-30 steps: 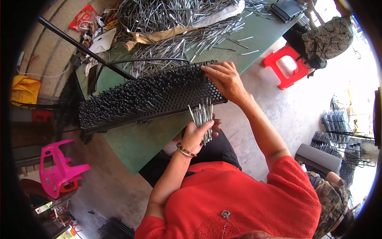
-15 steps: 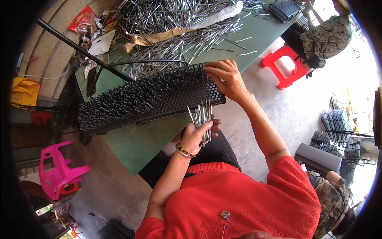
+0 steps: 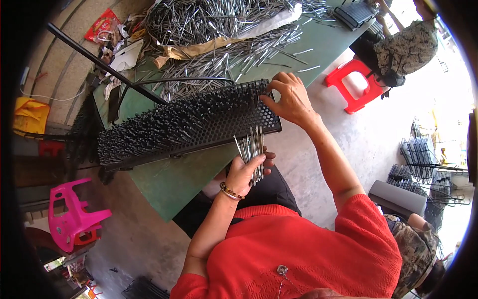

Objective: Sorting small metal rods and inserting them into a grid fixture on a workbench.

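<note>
A bundle of thin silvery metal rods (image 3: pixel 256 144) stands up out of my left hand (image 3: pixel 245 172), whose fingers are wrapped round it just in front of the rack. The long black rack (image 3: pixel 244 123) has a panel full of round holes and lies slantwise along the table. Dark-tipped rods (image 3: pixel 164 119) fill most of its holes in dense rows, while bare holes show along the near right part. At the rack's right end, my right hand (image 3: pixel 293 98) has thumb and forefinger bent together by the last rods. Whatever lies between those fingertips is too small to make out.
Behind the rack, a big heap of loose metal rods (image 3: pixel 199 25) covers the green table (image 3: pixel 159 192). A black bar (image 3: pixel 89 55) slants over the left side. A red stool (image 3: pixel 356 102) and a person (image 3: pixel 408 47) are at far right; a pink chair (image 3: pixel 74 217) stands left.
My right hand has shifted slightly right and down at the rack's end, its fingers now more bent. The left hand holds the bundle in nearly the same place.
</note>
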The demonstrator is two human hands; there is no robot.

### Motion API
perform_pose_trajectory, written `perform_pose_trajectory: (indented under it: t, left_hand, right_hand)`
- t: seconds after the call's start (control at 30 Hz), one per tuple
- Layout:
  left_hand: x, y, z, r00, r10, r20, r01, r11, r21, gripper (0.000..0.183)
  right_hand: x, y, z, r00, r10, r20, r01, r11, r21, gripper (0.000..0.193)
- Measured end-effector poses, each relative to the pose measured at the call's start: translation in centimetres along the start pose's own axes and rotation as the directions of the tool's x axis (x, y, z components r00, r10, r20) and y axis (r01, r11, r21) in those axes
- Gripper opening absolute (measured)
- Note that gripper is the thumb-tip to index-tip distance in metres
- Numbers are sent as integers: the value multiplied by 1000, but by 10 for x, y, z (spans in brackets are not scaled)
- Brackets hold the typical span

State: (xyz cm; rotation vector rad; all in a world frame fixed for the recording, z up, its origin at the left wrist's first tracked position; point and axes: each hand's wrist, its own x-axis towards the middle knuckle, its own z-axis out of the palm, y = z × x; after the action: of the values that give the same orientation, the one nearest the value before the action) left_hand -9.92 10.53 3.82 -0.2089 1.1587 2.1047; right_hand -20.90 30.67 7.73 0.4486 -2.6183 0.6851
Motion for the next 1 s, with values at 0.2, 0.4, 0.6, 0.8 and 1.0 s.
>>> perform_pose_trajectory:
  t: [0.2, 0.4, 0.6, 0.8, 1.0]
  left_hand:
    - [0, -2, -2, 1000, -3, 1, 3, 1000, -6, 29]
    - [0, -1, 0, 1000, -10, 3, 10, 1000, -9, 29]
    - [0, -1, 0, 1000, 3, 9, -3, 1000, -15, 29]
    - [0, 0, -1, 1000, 5, 10, -5, 1000, -23, 28]
    - [1, -2, -2, 1000, 4, 17, -4, 1000, -31, 28]
  right_hand:
    - [-3, -6, 10, 996, 90, -13, -91, 994, -67, 15]
    - [-8, -6, 27, 965, 178, -195, -181, 984, 3, 13]
    - [-3, -7, 32, 926, 192, -326, -161, 980, 122, 10]
    - [7, -14, 20, 926, 72, -371, -45, 996, 79, 9]
    - [-2, -12, 17, 965, -36, -261, 37, 999, -1, 13]
